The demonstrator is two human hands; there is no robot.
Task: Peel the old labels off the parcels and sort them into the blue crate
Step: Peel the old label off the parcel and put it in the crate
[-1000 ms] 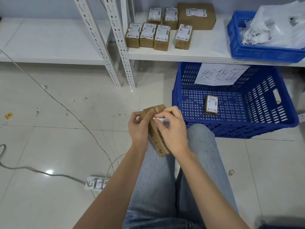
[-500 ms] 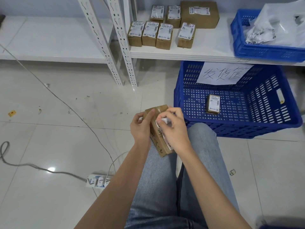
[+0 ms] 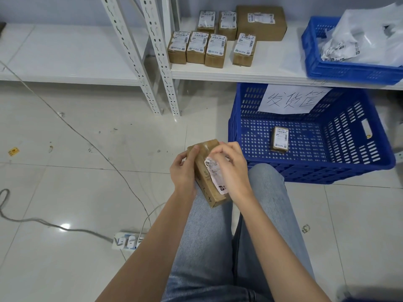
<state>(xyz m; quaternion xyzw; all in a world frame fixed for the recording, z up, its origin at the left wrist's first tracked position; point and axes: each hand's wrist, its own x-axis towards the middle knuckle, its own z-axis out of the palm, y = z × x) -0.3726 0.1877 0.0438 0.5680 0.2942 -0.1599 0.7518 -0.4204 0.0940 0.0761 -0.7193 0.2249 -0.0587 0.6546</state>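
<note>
Fingers (image 3: 214, 151) of the right hand (image 3: 232, 171) are pinching a white label (image 3: 214, 174) on a cardboard parcel (image 3: 207, 171), which the left hand (image 3: 184, 172) is gripping above the knees, beside the blue crate (image 3: 349, 171) on the floor.

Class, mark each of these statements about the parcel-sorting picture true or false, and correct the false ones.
1. The left hand grips the brown cardboard parcel held over the lap. True.
2. The large blue plastic crate on the floor holds three parcels. False: only one small labelled parcel lies in it.
3. The right hand is at the white label on the held parcel. True.
4. The parcels on the white shelf have no labels. False: each one shows a white label.
5. A handwritten paper sign hangs on the floor crate. True.
</note>
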